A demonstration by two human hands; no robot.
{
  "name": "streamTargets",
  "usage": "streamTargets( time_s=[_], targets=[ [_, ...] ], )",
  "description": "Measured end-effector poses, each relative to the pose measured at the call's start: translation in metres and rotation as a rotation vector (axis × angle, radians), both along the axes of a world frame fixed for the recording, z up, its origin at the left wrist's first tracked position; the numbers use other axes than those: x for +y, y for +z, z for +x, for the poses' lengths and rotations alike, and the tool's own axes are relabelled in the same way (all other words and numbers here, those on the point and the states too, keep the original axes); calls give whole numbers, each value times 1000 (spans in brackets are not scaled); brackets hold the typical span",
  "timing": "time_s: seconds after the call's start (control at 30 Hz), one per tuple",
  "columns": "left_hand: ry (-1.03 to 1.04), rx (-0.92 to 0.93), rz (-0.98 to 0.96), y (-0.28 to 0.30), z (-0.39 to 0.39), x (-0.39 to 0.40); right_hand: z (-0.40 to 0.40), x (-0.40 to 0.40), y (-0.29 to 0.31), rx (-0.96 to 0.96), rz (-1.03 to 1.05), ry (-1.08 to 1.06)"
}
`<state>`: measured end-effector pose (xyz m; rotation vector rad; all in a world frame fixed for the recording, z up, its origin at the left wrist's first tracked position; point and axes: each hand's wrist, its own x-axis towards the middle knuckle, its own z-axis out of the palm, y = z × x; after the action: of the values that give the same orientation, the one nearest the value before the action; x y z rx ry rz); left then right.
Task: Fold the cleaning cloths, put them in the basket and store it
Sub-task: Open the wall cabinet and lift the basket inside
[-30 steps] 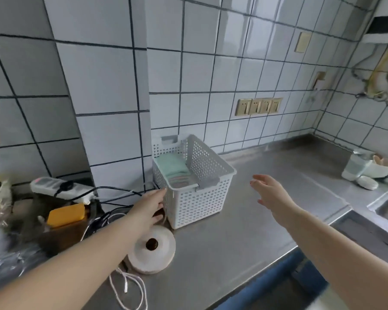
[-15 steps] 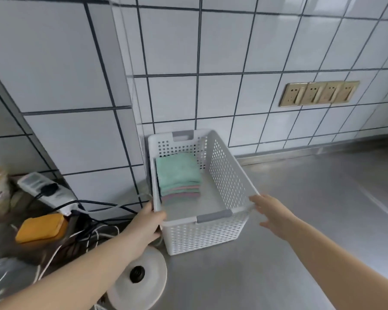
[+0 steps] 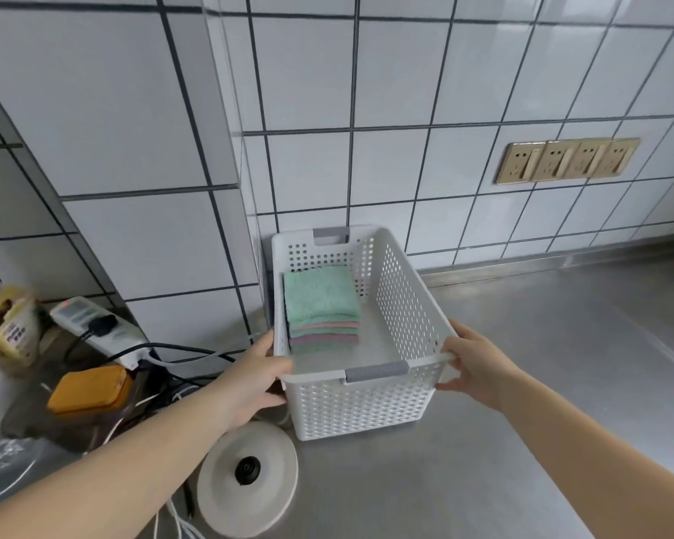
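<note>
Nearest to the camera, at the bottom, a round white kettle base (image 3: 247,471) w/ a dark connector in the middle lies on the steel counter (image 3: 522,383), just in front of the basket's left front corner. Thin white cords run out beside it at the bottom edge.

Next, both forearms reach in from the bottom corners. The left hand (image 3: 254,377) grips the front left corner of the white basket (image 3: 409,305): thumb on top of the rim, the other fingers curled under it against the perforated wall. The right hand (image 3: 473,369) holds the front right corner, thumb along the rim and fingers wrapped on the outer wall. So both hands are closed around the basket, one at each side of the grey front handle.

The basket stands on the counter, its back end close to the tiled wall (image 3: 405,72), at the corner where the wall steps out. Inside, a stack of folded cleaning cloths (image 3: 320,301) lies against the left wall; the top one is green, w/ pink and green edges below. The right half of the basket floor is bare.

Left of the basket: an orange box (image 3: 90,389), black and white cables, a white power strip (image 3: 94,324) w/ a black plug in it, and a yellowish packet (image 3: 10,324) further left.

Farthest, on the wall at right, a row of gold sockets (image 3: 567,160).
</note>
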<state>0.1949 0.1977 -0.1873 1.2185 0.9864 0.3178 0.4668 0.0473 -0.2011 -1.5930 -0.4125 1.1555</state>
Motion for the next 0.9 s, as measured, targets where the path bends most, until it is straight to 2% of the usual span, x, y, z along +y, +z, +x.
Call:
streamTargets(
  time_s=[0.3,0.47,0.63,0.9],
  targets=[
    [-188,-176,27,19,-12,-11,-40,-65,26,106,150,-92],
    [-370,-261,2,37,-23,-25,-93,-127,49,92,282,-240],
    [-545,-361,-118,49,-39,-45,-166,-183,87,-69,333,-394],
    [-1021,-586,-203,83,-87,-126,-330,-291,115,-254,354,-727]
  ],
)
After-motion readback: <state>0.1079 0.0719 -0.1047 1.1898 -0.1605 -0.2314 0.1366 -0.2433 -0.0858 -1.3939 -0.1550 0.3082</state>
